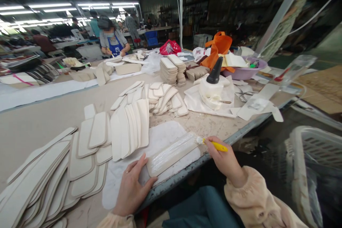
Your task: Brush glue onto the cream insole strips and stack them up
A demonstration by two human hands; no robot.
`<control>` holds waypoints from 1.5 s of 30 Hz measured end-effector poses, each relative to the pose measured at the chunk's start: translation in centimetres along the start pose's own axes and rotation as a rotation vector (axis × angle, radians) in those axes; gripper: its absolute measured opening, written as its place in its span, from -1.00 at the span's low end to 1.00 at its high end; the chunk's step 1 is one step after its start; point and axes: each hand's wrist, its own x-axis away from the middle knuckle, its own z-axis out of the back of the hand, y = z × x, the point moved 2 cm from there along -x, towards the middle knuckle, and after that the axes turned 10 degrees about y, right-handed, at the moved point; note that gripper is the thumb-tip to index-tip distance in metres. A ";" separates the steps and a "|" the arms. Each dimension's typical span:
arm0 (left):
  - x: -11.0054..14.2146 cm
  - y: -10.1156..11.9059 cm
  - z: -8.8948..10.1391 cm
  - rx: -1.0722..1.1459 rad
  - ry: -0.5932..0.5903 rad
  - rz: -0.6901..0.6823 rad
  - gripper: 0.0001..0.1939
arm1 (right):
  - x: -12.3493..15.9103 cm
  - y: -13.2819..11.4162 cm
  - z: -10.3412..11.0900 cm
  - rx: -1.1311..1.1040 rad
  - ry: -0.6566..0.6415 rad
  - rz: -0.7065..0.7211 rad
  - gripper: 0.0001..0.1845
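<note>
Between my hands lies a long beige panel with rounded corners (173,153), streaked with wet white glue along its length. My right hand (224,156) grips a yellow-handled brush (219,146), its white-coated bristles touching the panel's far right end. My left hand (135,183) rests at the panel's near left end, thumb and fingers spread around that corner. Under the panel is a white sheet (167,130) at the table's edge. Fanned-out pale panels (91,146) lie to the left, and an upright-leaning row of them (130,128) stands just beyond my left hand.
A white glue container with a black cone top (213,85) stands on a cloth beyond the brush. Scissors (244,94) and a purple basin (247,69) are at the right. A plastic crate (307,149) stands right of my lap. A co-worker in a blue apron (116,48) works across the table.
</note>
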 end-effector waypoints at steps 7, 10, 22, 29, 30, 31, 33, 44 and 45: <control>0.1 0.3 0.2 0.021 -0.007 0.035 -0.22 | 1.4 -0.8 -1.3 0.319 -0.064 0.439 -0.81; 0.0 0.3 0.3 0.051 -0.012 0.037 -0.21 | 2.8 -2.6 -2.4 0.292 -0.223 0.540 -0.82; 1.2 -0.1 2.1 0.063 0.387 -0.040 -0.58 | 1.9 -1.5 -2.4 -0.560 -0.024 -0.133 -0.79; -2.8 -4.5 5.6 -0.051 0.426 0.034 -0.62 | 1.1 -1.7 -1.6 -0.570 0.079 -0.140 -0.77; -3.5 -5.0 5.8 -0.037 0.379 0.017 -0.66 | 1.2 -1.8 -1.6 -0.564 0.072 -0.130 -0.76; -4.0 -5.4 6.0 -0.022 0.332 -0.002 -0.71 | 1.3 -1.8 -1.6 -0.561 0.063 -0.118 -0.76; -4.8 -5.8 6.2 0.004 0.259 -0.040 -0.78 | 1.5 -1.8 -1.8 -0.562 0.044 -0.091 -0.77; -5.9 -7.5 6.4 0.086 0.106 -0.119 -0.78 | 1.6 -1.4 -2.4 -0.614 0.005 -0.102 -0.77; -5.9 -7.5 6.5 0.082 0.108 -0.118 -0.79 | 1.5 -1.3 -2.5 -0.615 -0.004 -0.102 -0.77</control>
